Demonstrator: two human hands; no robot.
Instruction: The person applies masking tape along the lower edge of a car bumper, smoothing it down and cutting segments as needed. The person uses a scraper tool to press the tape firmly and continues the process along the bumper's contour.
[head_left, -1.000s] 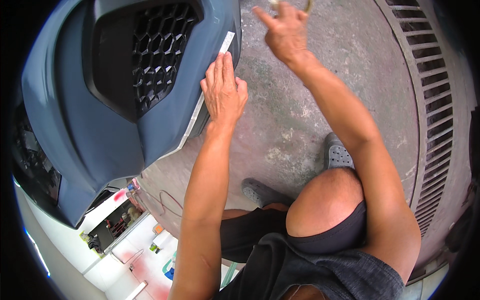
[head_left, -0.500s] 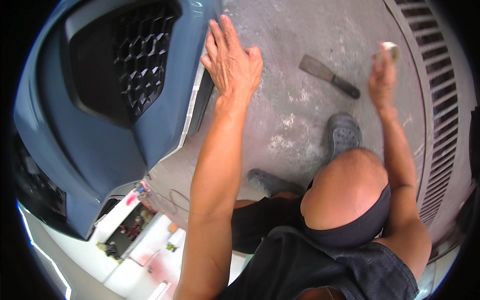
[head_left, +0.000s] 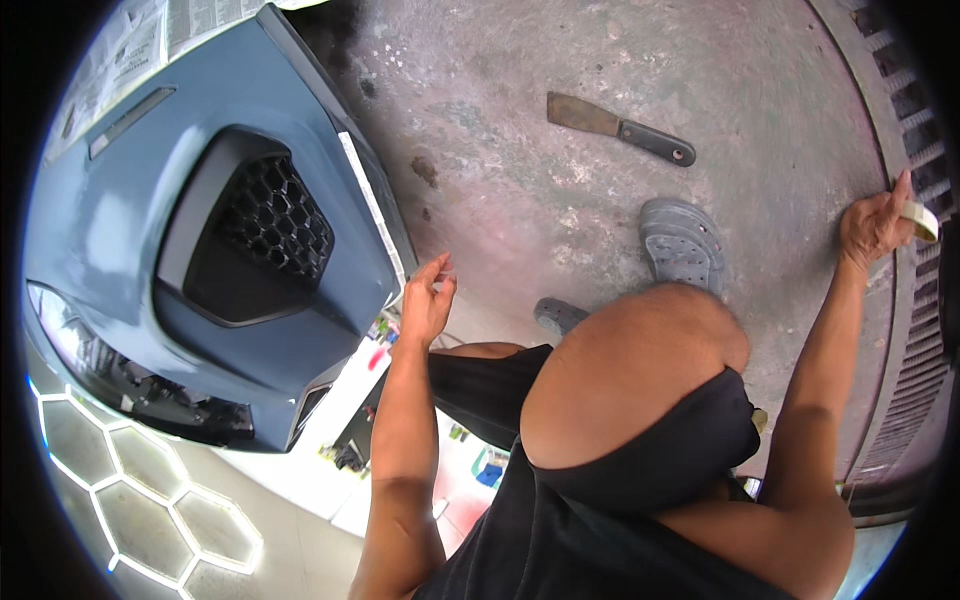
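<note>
My left hand (head_left: 427, 300) hangs in the air just right of a blue-grey car bumper (head_left: 120, 260), its fingers loosely curled and holding nothing. A strip of pale masking tape (head_left: 372, 210) runs along the bumper's right edge, beside a black honeycomb grille (head_left: 265, 225). My right hand (head_left: 872, 225) is stretched far to the right, near a metal floor grate (head_left: 915, 130), and holds a small roll of pale tape (head_left: 922, 220). My bent knee (head_left: 640, 370) fills the middle.
A putty knife (head_left: 618, 127) with a rusty blade and black handle lies on the stained concrete floor (head_left: 560, 190). Two grey clogs (head_left: 683, 243) are on my feet. Newspaper masking (head_left: 190, 20) covers the bumper's upper part.
My left hand has come off the bumper's taped edge and dropped back toward me. My right hand with the tape roll has swung out right to the grate.
</note>
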